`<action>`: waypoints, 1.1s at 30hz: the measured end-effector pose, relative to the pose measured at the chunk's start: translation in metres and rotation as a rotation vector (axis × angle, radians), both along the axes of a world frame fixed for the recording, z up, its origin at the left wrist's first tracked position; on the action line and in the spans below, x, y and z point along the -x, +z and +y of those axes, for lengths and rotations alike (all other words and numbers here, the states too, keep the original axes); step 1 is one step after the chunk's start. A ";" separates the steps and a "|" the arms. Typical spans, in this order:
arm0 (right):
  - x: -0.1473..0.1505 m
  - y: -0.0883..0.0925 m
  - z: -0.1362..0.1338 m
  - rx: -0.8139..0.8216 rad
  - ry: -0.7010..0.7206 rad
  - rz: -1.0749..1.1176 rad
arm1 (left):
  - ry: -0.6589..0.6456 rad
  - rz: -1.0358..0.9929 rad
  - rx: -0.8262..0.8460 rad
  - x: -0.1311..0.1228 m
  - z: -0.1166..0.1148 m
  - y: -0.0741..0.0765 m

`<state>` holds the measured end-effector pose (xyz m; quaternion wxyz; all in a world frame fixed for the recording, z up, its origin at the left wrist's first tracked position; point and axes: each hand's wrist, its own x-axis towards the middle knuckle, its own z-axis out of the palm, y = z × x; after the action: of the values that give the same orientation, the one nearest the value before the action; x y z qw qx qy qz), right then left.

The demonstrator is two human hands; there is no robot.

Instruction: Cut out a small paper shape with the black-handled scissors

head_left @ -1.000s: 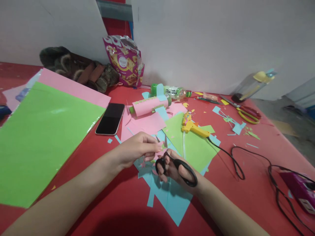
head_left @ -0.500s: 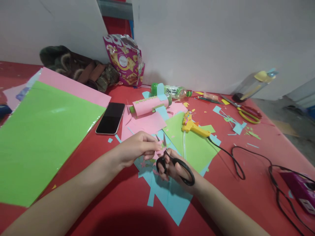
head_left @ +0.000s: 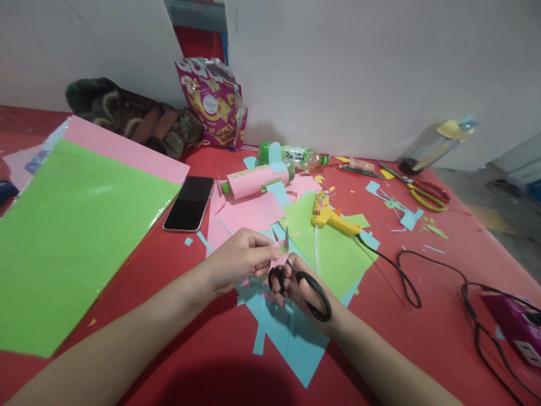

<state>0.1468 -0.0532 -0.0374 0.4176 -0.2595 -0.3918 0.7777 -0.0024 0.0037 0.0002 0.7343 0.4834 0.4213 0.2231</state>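
Observation:
My left hand (head_left: 249,254) pinches a small piece of pink paper (head_left: 279,260) between thumb and fingers. In my right hand (head_left: 298,285) is a pair of black-handled scissors (head_left: 313,304), fingers through the loops. Their blades point up and stand apart, right at the pink piece. Beneath both hands lie blue paper sheets (head_left: 291,349) with cut edges and small scraps. Just beyond, a pink-wrapped bottle (head_left: 251,181) rests on pink paper (head_left: 249,214). A yellow glue gun (head_left: 338,221) lies on green paper (head_left: 350,259) to the right.
A black phone (head_left: 189,204) and a large green sheet (head_left: 80,237) lie left. Behind stand a snack bag (head_left: 213,104) and a green bottle lying down (head_left: 296,157). Larger scissors (head_left: 426,196), a clear bottle (head_left: 435,146), a black cord (head_left: 406,279) and a purple box (head_left: 513,324) are right.
The scissors and the pink piece have shifted slightly to the right, and the pink piece has turned a little. My left hand has moved slightly right with it.

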 end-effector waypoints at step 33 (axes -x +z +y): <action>0.009 0.004 -0.002 -0.131 -0.157 -0.194 | 0.085 0.002 -0.099 -0.007 -0.010 0.001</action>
<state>0.1383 -0.0554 -0.0338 0.4535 -0.3356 -0.4586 0.6866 0.0044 -0.0058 0.0013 0.6988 0.5012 0.4305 0.2741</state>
